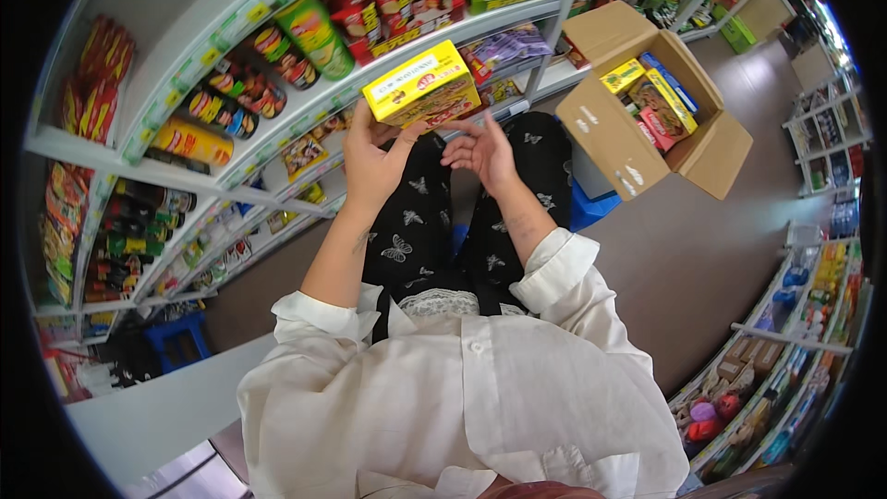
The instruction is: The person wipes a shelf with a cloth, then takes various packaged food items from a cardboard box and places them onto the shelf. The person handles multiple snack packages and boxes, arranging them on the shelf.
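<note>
A yellow snack box [418, 86] with printed pictures and writing is held in front of the shelf, above my knees. My left hand [378, 149] grips it from its left end and underside, thumb along the lower edge. My right hand [483, 154] is just below the box's right end, palm turned up and fingers spread. It appears to hold nothing; whether a fingertip touches the box I cannot tell. To the right, an open cardboard carton [624, 132] contains several packages, among them a yellow box [671, 100], a blue box [669, 82] and a red pack [651, 128].
The carton rests on a blue stool [594, 206]. Store shelves [291, 126] line the left and front, with chip canisters [315, 34], red snack bags [398, 3] and bottles [149, 222]. Another blue stool [179, 341] stands lower left. More stocked shelving [769, 353] curves along the right.
</note>
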`<state>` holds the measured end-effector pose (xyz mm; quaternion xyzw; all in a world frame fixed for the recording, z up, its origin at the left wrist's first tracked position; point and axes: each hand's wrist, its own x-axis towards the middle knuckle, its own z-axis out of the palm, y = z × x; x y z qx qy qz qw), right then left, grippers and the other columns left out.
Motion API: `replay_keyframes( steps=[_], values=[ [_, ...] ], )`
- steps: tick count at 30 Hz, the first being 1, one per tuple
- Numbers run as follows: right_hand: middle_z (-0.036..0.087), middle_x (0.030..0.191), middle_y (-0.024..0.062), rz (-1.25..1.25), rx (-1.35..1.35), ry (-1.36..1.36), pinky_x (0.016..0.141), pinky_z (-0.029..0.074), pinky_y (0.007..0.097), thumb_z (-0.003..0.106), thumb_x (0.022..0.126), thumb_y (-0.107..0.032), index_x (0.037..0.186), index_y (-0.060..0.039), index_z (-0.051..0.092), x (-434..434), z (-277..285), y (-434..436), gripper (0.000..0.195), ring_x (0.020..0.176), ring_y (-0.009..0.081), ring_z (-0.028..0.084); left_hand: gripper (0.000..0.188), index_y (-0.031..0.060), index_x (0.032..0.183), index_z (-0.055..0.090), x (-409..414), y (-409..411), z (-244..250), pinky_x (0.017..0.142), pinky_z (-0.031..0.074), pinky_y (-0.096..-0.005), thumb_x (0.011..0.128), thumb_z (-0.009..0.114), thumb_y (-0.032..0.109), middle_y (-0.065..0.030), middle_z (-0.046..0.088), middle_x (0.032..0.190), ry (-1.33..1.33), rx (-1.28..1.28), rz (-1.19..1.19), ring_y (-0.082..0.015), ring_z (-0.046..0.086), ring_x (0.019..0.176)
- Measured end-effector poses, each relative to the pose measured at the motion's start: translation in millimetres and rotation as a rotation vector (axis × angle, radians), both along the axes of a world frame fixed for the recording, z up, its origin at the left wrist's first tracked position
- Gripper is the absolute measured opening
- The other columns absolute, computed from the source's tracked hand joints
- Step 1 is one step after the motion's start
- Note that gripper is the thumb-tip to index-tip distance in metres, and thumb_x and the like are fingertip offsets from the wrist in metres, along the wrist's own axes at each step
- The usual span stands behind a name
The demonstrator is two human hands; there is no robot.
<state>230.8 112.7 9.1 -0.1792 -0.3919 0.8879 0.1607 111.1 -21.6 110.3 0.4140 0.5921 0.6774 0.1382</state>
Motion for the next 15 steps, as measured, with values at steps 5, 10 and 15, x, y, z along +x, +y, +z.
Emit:
replay_keyframes(
  steps=[5,10,15],
  values=[
    [0.066,0.099,0.0170,0.000,0.031,0.045,0.077,0.050,0.0294,0.018,0.090,-0.071,0.129,-0.0004,0.049,-13.3,6.6,-16.3,0.086,0.091,0.0254,0.067,0.039,-0.0011,0.111,0.049,-16.6,-28.4,-5.2,0.089,0.051,-0.0321,0.081,0.073,0.008,-0.0142,0.065,0.108,0.077,-0.079,0.039,-0.0203,0.064,0.101],
    [0.051,0.131,0.0181,0.150,0.015,0.148,0.094,0.044,0.0369,0.029,0.089,-0.071,0.138,-0.0063,0.038,-22.8,-3.6,-19.0,0.081,0.115,0.0283,0.056,0.037,0.0007,0.107,0.050,-19.4,-35.6,-10.1,0.085,0.051,-0.0295,0.080,0.074,0.006,-0.0114,0.065,0.104,0.167,-0.110,0.030,-0.0176,0.064,0.097],
    [0.049,0.135,0.0081,0.214,-0.216,0.358,0.104,0.036,0.0444,0.048,0.091,-0.055,0.139,-0.0136,0.037,-35.9,-19.7,-29.0,0.065,0.126,0.0235,0.045,0.044,0.0006,0.084,0.054,7.0,-33.6,-28.0,0.057,0.053,-0.0297,0.069,0.081,0.032,-0.0099,0.064,0.072,0.573,-0.212,0.270,-0.0211,0.066,0.062]
  ],
)
